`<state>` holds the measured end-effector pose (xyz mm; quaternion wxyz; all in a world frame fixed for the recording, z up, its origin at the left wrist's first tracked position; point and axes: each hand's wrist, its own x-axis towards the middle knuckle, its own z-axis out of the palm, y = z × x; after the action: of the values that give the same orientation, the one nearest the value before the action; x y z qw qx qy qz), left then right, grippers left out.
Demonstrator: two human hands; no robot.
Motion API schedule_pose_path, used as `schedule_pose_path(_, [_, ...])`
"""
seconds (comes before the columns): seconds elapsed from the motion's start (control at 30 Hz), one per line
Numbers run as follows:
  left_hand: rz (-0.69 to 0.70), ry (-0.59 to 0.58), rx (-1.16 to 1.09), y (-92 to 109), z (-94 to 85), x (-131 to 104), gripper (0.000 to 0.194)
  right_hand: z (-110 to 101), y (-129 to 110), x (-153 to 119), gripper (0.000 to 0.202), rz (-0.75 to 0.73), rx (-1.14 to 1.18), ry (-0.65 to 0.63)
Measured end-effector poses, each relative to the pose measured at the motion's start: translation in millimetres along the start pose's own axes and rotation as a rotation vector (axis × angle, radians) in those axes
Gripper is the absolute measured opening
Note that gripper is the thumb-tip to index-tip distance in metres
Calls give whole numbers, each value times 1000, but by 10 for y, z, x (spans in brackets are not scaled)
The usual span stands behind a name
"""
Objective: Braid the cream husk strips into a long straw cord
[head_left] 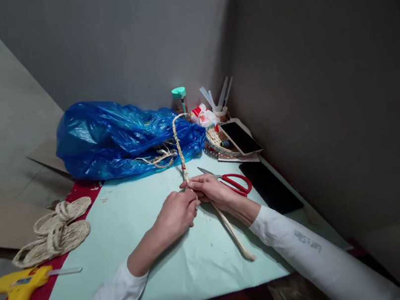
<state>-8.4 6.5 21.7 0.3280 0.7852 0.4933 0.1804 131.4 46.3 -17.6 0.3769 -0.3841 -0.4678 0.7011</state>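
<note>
Over the pale sheet (pixel 152 282), both hands (pixel 178 214) (pixel 211 188), side by side, pinch the braided cord (pixel 178 145).

Braided cord (pixel 178 145) left of scissors (pixel 223 177)

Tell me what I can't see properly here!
In the head view:
- Near end of the braid: hidden by the left hand and right hand.
- Inside of the blue bag: mostly hidden by its sides.
- Glue gun handle tip: cut off by the edge.
- Sleeve lettering: partly too blurred.
</note>
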Motion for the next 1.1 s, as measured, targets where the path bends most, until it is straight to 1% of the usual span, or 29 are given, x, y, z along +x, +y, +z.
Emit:
schedule_pose_path(0.03, [-22,14,-41,-30,-32,17,29,7,-9,-9,25,-8,1,-4])
schedule_pose_path(0.07, [-56,68,-82,-67,-72,41,33,16,-19,-20,22,-19,1,-7])
schedule_pose_path(0.13, [-117,257,-163,-155,-145,104,38,36,-37,-41,19,-35,7,-4])
schedule_pose_path(0.17, [-128,342,-227,-201,-168,141,36,46,-42,-50,20,-35,13,-8])
schedule_pose_path(0.2, [-126,380,-325,-244,-177,177,31,57,-44,-58,21,-33,23,-20])
schedule_pose_path(0.23, [-119,361,-457,-282,-172,210,25,66,-42,-63,21,-32,31,-37])
schedule_pose_path(0.27, [-119,313,-596,-313,-157,239,21,75,-36,-67,21,-34,39,-55])
schedule_pose_path(0.3, [-129,267,-716,-336,-134,260,20,82,-28,-68,21,-40,43,-73])
schedule_pose_path(0.37, [-177,238,-858,-358,-83,283,24,96,-3,-66,23,-62,37,-86])
schedule_pose_path(0.47, [-240,252,-921,-355,-31,291,27,121,42,-59,25,-101,9,-46])
schedule_pose_path(0.5, [-249,227,-944,-353,-22,296,26,129,57,-56,23,-106,-1,-28])
schedule_pose_path(0.57, [-256,137,-997,-355,-9,316,21,138,77,-48,19,-106,-23,-8])
schedule_pose_path(0.63, [-258,62,-1010,-366,1,342,17,130,75,-43,13,-94,-70,-13])
schedule_pose_path(0.7, [-262,48,-982,-383,11,362,15,98,37,-53,7,-82,-146,-44])
schedule_pose_path(0.73, [-268,55,-970,-393,14,366,15,75,4,-64,6,-76,-187,-78])
schedule_pose_path(0.8, [-289,51,-973,-417,13,363,15,16,-80,-100,13,-78,-278,-178])
schedule_pose_path(0.87, [-309,40,-997,-446,4,348,18,-49,-167,-145,20,-102,-437,-233])
schedule_pose_path(0.9, [-316,42,-1004,-462,-3,338,19,-81,-205,-166,21,-129,-560,-217])
schedule_pose_path(1.0, [-329,90,-1004,-502,-22,312,20,-157,-276,-203,20,-238,-934,-107])
schedule_pose_path(1.03, [-338,108,-1001,-509,-28,306,20,-175,-287,-205,21,-275,-1013,-89])
schedule_pose_path(1.1, [-362,135,-993,-511,-35,297,21,-199,-295,-196,23,-328,-1089,-71])
